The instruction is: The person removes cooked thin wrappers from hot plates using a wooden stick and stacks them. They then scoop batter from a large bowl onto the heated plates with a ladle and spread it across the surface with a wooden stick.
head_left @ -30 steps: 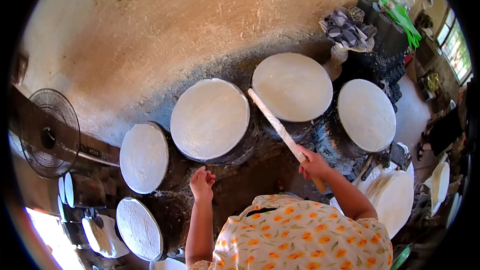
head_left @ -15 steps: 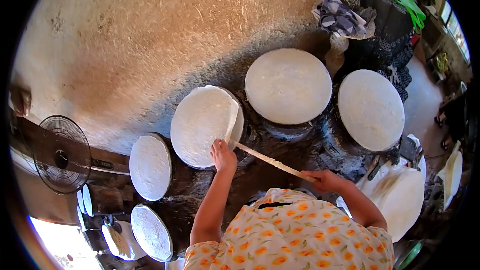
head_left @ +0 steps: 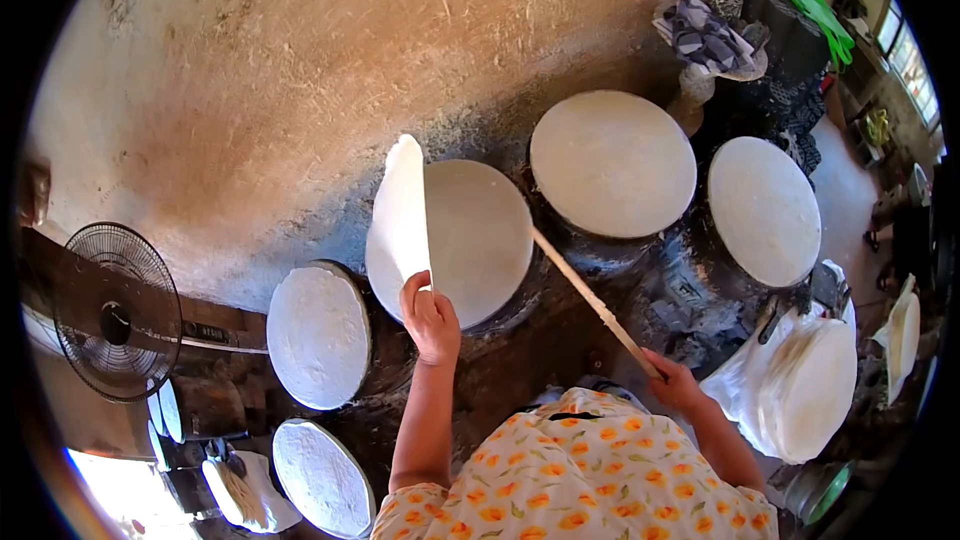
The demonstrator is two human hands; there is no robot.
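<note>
My left hand (head_left: 432,323) pinches the near edge of a thin white round flatbread (head_left: 400,220), which stands lifted and folded up at the left side of a round griddle (head_left: 482,240). Bare pale griddle surface shows to the right of the raised sheet. In my right hand (head_left: 675,383), at the lower right, is the near end of a long wooden stick (head_left: 595,305). Its far tip lies by the griddle's right rim, apart from the flatbread.
More round griddles with white tops stand around: a back one (head_left: 612,165), a right one (head_left: 765,212) and a left one (head_left: 318,337). Stacked white rounds (head_left: 810,390) lie at right. A fan (head_left: 116,310) stands left; the earthen wall (head_left: 300,70) rises behind.
My left hand has raised the flatbread's right side and turned it leftward, uncovering the griddle. My right hand has drawn the stick rightward, away from the sheet's edge.
</note>
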